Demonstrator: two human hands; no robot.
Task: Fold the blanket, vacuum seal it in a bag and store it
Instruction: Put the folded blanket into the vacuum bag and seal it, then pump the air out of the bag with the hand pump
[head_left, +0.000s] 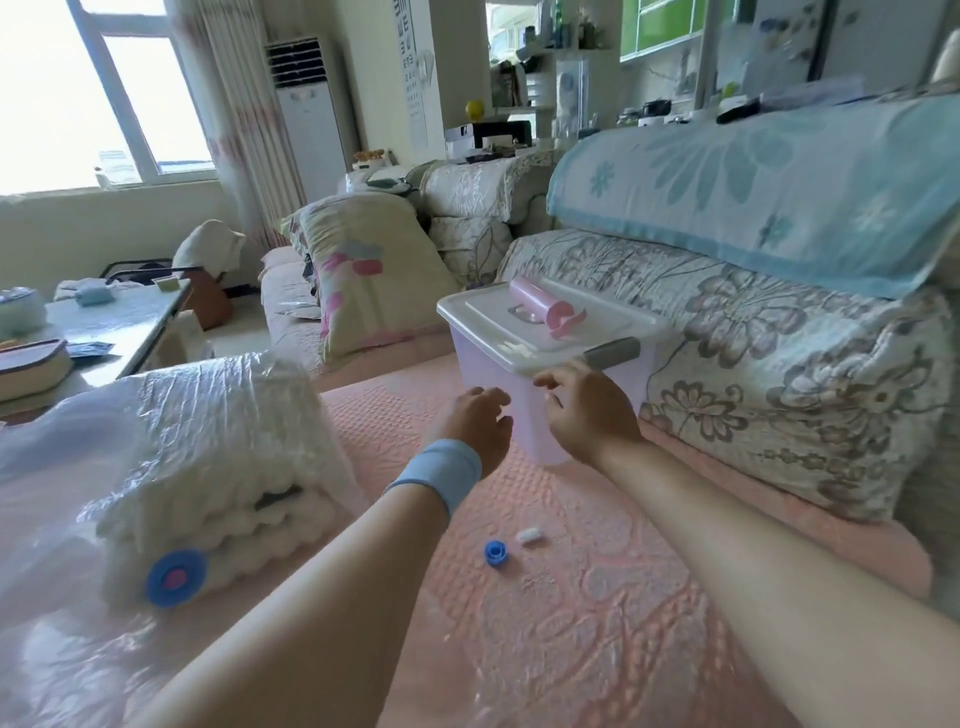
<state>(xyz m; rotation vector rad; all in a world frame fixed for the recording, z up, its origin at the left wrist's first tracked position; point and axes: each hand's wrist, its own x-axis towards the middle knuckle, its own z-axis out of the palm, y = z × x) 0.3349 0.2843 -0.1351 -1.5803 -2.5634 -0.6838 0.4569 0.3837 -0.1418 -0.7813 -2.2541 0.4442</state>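
A folded white blanket (218, 467) lies inside a clear vacuum bag (62, 519) on the pink sofa seat at the left; the bag's blue valve (175, 577) faces me. A pale purple storage box (524, 384) with a white lid (498, 322) stands on the seat ahead. A pink hand pump (540, 306) lies on the lid. My left hand (480, 421), with a blue wristband, and my right hand (582, 410) are stretched out side by side in front of the box, fingers relaxed and holding nothing.
A blue valve cap (496, 552) and a small white clip (529, 536) lie loose on the seat between my arms. Sofa back cushions (779, 364) rise on the right. A pillow (358, 270) leans behind the box. A low table (104, 332) stands left.
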